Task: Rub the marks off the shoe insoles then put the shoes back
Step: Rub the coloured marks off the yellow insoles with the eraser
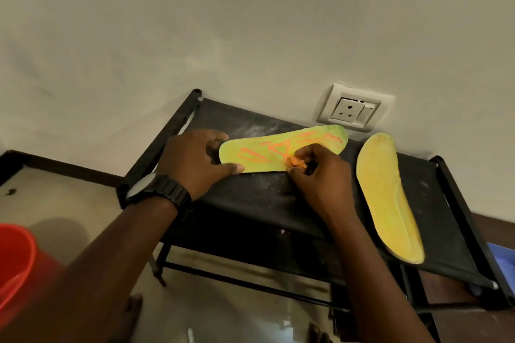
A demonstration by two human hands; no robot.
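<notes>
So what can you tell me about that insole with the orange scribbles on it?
The insole is yellow-green and looks like soft foam, with big orange marks drawn along its top face. It lies flat, marked side up, on the dusty black rack near the wall. The left hand grips its narrower end, thumb on the near edge. The right hand pinches a small orange lump against its near edge, about midway along. The marks are still plainly there.

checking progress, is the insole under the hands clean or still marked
Still marked: orange lines run along most of the insole, beside the right hand pinching an orange wad.
</notes>
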